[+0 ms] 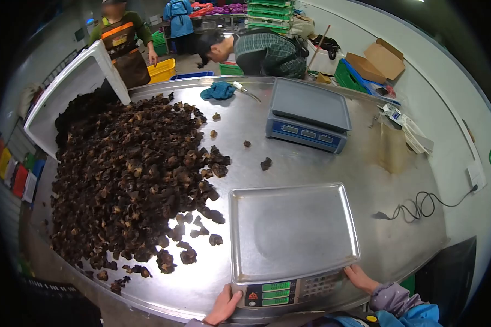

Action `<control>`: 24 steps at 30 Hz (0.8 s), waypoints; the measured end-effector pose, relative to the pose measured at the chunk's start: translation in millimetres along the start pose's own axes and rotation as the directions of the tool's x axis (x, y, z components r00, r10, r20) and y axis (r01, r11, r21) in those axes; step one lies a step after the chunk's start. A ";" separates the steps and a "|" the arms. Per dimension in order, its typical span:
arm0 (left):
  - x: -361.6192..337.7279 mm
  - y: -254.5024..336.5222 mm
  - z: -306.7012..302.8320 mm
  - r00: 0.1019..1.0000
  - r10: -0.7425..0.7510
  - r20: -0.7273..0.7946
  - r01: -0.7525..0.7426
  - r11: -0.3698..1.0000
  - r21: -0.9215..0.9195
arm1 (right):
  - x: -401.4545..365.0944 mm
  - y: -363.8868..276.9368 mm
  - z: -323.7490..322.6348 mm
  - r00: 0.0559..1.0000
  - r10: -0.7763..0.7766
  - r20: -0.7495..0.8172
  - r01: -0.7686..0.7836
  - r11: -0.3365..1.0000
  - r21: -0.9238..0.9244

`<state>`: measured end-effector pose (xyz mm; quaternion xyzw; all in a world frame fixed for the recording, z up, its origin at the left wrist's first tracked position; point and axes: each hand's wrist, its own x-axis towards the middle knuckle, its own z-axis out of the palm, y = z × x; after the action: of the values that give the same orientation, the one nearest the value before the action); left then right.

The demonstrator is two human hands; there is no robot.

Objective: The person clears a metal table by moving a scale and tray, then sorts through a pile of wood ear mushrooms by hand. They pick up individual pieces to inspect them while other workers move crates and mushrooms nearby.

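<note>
A digital weighing scale (pixel 294 231) with a bare steel pan stands at the front of the steel table, its green displays lit. My left hand (pixel 223 306) holds the scale's front left corner, thumb up and the other fingers partly hidden. At the front right corner, my right hand (pixel 360 279) grips the scale's edge with fingers curled against it. Left of the scale spreads a big heap of dark brown, crinkled mushroom-like pieces (pixel 139 174). A few loose pieces (pixel 265 163) lie between the heap and a second scale.
The second scale (pixel 309 111), blue and grey, stands farther back. A tipped white foam box (pixel 43 117) borders the heap. Near the back edge lie a blue cloth (pixel 218 91) and a knife-like tool (pixel 247 91). A black cable (pixel 420 206) runs to the wall. Co-workers stand beyond the table.
</note>
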<state>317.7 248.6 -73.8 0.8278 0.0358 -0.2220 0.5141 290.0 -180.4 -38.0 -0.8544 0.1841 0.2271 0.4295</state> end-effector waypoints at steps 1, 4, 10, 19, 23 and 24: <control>3.2 9.5 -14.9 1.000 -0.007 -0.016 0.007 1.000 -0.001 | -0.1 -5.7 0.0 1.000 0.004 -0.015 -0.004 1.000 -0.017; 30.4 41.9 -61.3 0.996 0.009 0.086 -0.020 0.992 0.123 | 2.1 -0.6 1.9 0.998 -0.036 -0.046 0.039 0.996 0.074; 164.8 122.5 -112.4 0.857 0.474 -0.202 -0.444 0.878 0.178 | 4.3 27.6 -8.6 0.993 -0.092 0.080 0.107 0.974 -0.202; 352.2 185.3 -40.9 0.787 0.482 0.385 -0.617 0.604 0.505 | 3.6 -4.4 -5.2 0.996 0.003 0.091 0.015 0.980 -0.198; 367.5 173.9 -37.7 0.819 0.350 0.456 -0.574 0.460 0.678 | 2.3 -11.5 -4.4 0.997 0.029 0.070 -0.016 0.983 -0.185; 382.3 158.3 -34.0 0.824 0.374 0.425 -0.559 0.415 0.718 | 2.6 -12.2 -4.4 0.997 0.031 0.067 -0.018 0.982 -0.187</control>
<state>718.1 139.2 -83.4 0.9173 -0.3554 -0.1410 0.1115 299.5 -177.4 -29.1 -0.8800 0.1575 0.2784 0.3510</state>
